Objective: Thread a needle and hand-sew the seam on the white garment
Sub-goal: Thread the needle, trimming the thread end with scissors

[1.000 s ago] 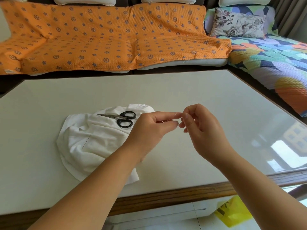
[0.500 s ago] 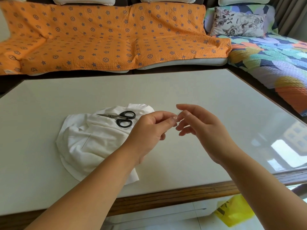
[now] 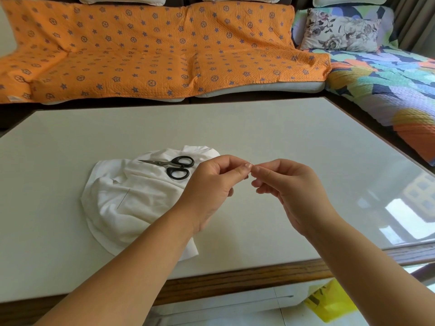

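I see the left hand point(image 3: 211, 184) and the right hand point(image 3: 289, 191) raised above the white-topped table with a wooden edge point(image 3: 259, 128), their tips touching. On each, thumb and forefinger press together in a pinch and the other fingers curl loosely; whatever sits in the pinch is too fine for me to see, so I cannot tell whether either hand grasps anything. The crumpled white cloth garment point(image 3: 141, 208) lies on the table left of the left hand, partly hidden under its wrist. Black-handled steel scissors point(image 3: 175, 165) rest on it just left of the knuckles, blades closed; a thin straight dark needle point(image 3: 123, 198) (I read it only as a line) lies on the cloth farther left. Beyond both hands spreads an orange quilted cover with blue stars point(image 3: 141, 55); below the right forearm a yellow plastic bag point(image 3: 329, 302) lies on the floor.
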The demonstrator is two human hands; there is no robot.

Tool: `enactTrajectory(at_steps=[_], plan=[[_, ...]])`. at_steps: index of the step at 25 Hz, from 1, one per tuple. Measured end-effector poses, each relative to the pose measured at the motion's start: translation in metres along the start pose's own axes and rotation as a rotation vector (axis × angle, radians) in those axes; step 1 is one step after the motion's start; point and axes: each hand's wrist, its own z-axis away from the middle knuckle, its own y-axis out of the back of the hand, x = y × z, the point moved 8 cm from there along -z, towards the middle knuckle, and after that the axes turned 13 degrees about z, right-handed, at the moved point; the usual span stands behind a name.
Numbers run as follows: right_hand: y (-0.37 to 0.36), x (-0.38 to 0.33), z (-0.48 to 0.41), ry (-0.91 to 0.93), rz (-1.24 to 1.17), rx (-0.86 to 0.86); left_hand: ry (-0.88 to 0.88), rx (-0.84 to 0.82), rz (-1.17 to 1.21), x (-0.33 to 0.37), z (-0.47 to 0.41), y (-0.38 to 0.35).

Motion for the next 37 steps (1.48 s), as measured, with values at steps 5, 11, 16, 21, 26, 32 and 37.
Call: enactTrajectory(at_steps=[5,11,16,21,26,32,37], plan=[[0.005,-0.004,0.004,0.053,0.204,0.129,-0.091,0.037,-0.098,0.007,0.003,0.001],[0.006,-0.020,0.012,0.333,0.416,0.252,-0.057,0.045,-0.132,0.006,0.006,-0.002],[0.002,-0.030,0.021,0.622,0.560,0.319,-0.027,0.019,-0.092,0.005,0.006,-0.005],[0.000,-0.033,0.023,0.711,0.597,0.318,-0.025,0.011,-0.107,0.005,0.005,-0.005],[-0.001,-0.033,0.023,0.712,0.600,0.321,0.000,0.007,-0.120,0.005,0.004,-0.003],[-0.002,-0.034,0.023,0.720,0.580,0.322,0.002,-0.002,-0.126,0.004,0.004,-0.003],[-0.002,-0.028,0.020,0.644,0.581,0.304,0.014,-0.008,-0.135,0.002,0.004,-0.002]])
